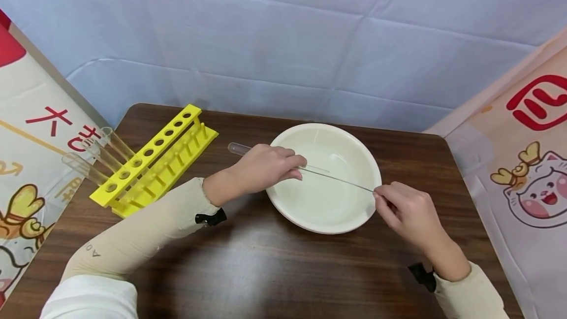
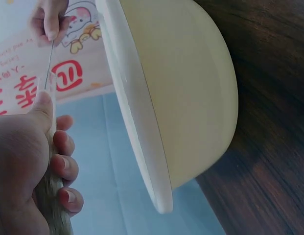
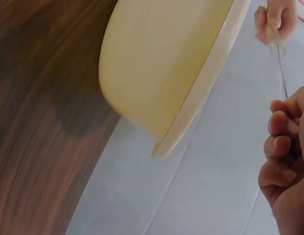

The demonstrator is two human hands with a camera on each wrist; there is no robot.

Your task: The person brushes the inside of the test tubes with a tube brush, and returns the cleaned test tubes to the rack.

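Note:
Over the white basin (image 1: 294, 203), my left hand (image 1: 267, 166) grips a clear test tube (image 1: 239, 149), its rounded end sticking out on the left. Brownish bristles of a test tube brush (image 2: 56, 210) show inside the tube in the left wrist view, beneath the curled fingers. A thin twisted wire handle (image 1: 338, 179) runs from the tube's mouth to my right hand (image 1: 407, 210), which pinches its end near the basin's right rim. The right wrist view shows the right hand's fingers (image 3: 279, 147) curled at the wire.
A yellow test tube rack (image 1: 143, 157) stands on the left of the dark wooden table (image 1: 266, 270). Several clear test tubes (image 1: 104, 154) lean in its near-left holes. Clear liquid lies in the basin. Pale blue cloth (image 1: 266, 38) hangs behind, with printed panels (image 1: 527, 240) at both sides.

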